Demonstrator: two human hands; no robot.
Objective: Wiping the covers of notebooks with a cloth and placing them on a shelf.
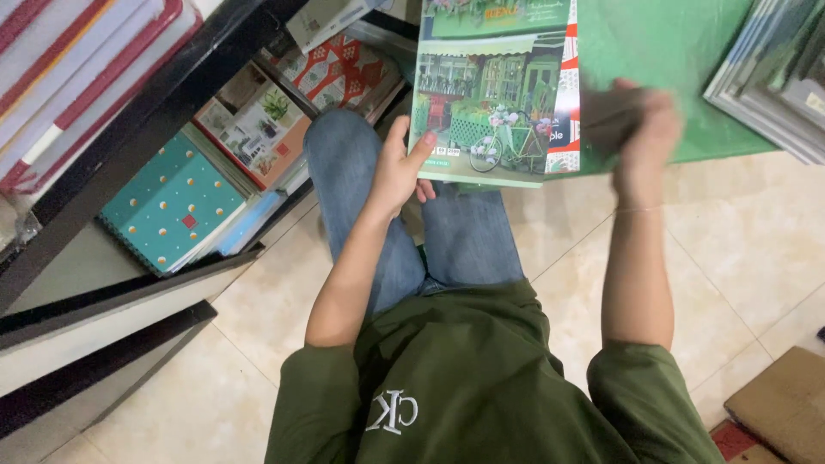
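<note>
Notebook: the glossy green-covered notebook with a painted shopfront and bicycle (pixel 494 103) stands upright ahead of my knees, long axis running away from me.
Left hand: my left hand (pixel 397 167) pinches its lower left corner.
Right hand: my right hand (pixel 640 137) is blurred at its right edge; grip unclear.
Beside: teal dotted spiral notebook (pixel 172 202) on the black shelf (pixel 163 107), left of my left hand.

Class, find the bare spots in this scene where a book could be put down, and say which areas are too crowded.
Bare tile floor lies right of the right hand, and between the shelf unit and the knees. The shelf with the teal dotted notebook is crowded.
</note>
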